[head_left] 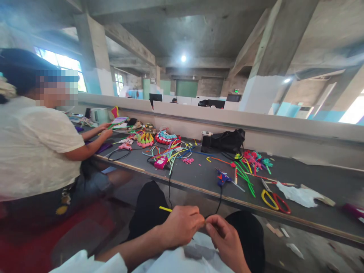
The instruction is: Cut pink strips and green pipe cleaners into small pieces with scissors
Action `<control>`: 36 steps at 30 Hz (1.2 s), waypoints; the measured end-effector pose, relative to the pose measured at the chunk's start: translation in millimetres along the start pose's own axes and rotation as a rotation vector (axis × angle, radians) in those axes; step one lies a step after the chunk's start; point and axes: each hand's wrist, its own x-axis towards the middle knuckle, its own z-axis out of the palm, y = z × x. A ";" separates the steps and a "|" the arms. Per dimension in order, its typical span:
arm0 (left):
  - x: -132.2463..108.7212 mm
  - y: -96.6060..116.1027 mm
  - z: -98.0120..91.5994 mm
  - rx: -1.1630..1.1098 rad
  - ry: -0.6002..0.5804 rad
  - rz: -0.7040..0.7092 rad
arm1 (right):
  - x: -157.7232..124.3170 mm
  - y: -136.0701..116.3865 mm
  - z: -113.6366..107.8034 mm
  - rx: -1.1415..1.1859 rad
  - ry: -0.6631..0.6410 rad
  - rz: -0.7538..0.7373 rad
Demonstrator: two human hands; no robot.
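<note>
Above my lap, my left hand [182, 224] is closed around a yellow pipe cleaner [165, 209], whose one end sticks out to the left. My right hand [226, 239] pinches with thumb and forefinger, its fingertips meeting those of my left hand. What lies between the right fingertips is too small and hidden to make out. In front of my hands, on the table [196, 185], lies a blue glue gun [223, 177] with its cord hanging over the edge. Green pipe cleaners [246, 176] lie to its right.
Scissors [274, 201] with yellow and red handles and a crumpled white sheet [300, 194] lie at the right. Farther back are a black bag [227, 141], pink flower-like pieces [253, 161] and a pink glue gun [161, 162]. A co-worker [42, 148] sits at the left, handling green stems.
</note>
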 end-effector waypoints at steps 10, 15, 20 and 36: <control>21.2 11.6 -11.6 -1.377 -0.216 -0.622 | 1.8 -27.3 -8.1 -0.231 0.110 -0.425; 49.4 10.8 -36.0 -1.510 -0.299 -0.558 | 23.4 -51.5 -28.4 -0.314 0.181 -0.484; 59.2 10.0 -59.8 -1.125 -0.133 -0.436 | 36.1 -66.3 -37.2 -0.357 0.211 -0.491; 44.2 11.8 -45.1 -1.390 -0.323 -0.611 | 23.9 -52.9 -35.7 -0.517 0.050 -0.707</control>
